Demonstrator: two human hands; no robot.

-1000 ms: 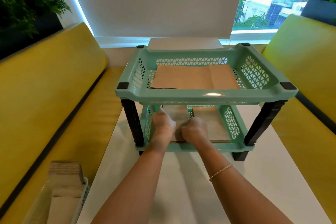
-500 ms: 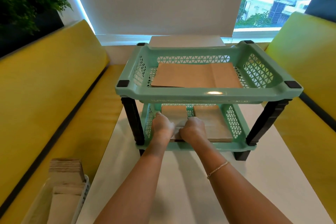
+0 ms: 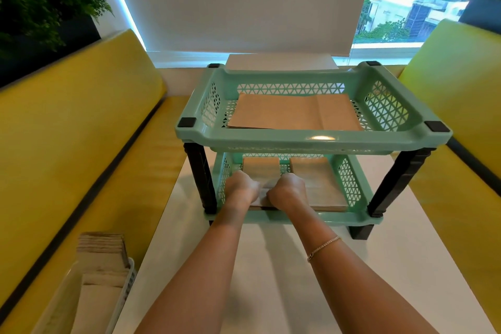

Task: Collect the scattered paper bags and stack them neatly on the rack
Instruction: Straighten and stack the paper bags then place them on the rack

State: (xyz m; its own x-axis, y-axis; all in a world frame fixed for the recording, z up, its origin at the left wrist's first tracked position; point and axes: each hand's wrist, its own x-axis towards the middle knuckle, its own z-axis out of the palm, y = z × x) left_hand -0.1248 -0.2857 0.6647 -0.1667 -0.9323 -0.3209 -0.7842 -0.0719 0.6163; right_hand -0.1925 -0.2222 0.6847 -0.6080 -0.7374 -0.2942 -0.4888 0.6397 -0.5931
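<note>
**Both hands settling a bag stack in the lower tier of the rack**

The two-tier mint-green plastic rack [image 3: 314, 141] with perforated triangle-lattice walls and black corner posts stands on the white worktop [image 3: 271, 266], straight ahead of the person. Both hands reach into its lower tray from the front. The left hand [image 3: 241, 188] and the right hand [image 3: 287, 190] sit side by side, knuckles up and fingers curled down over the near edge of the left stack of flat brown paper bags [image 3: 261, 171], so both appear to grip that stack; the fingertips themselves are hidden under the hands.

A second stack of flat brown paper bags [image 3: 317, 182] lies just beside it on the right of the same tray, apart from it by a narrow gap. Each stack runs with its long axis front to back, away from the person. The upper tray holds a wider flat brown paper bag [image 3: 292, 114] lying crosswise.

The gripped stack lies directly ahead of the hands, so any squaring push would go straight back along its length, and the left hand is nearer the tray's left wall.

The paper looks matte, thin and easily creased; the rack is glossy and rigid. At lower left, a white basket [image 3: 127, 285] holds more folded pale brown bags [image 3: 100, 252], which suggests collecting is not finished
</note>
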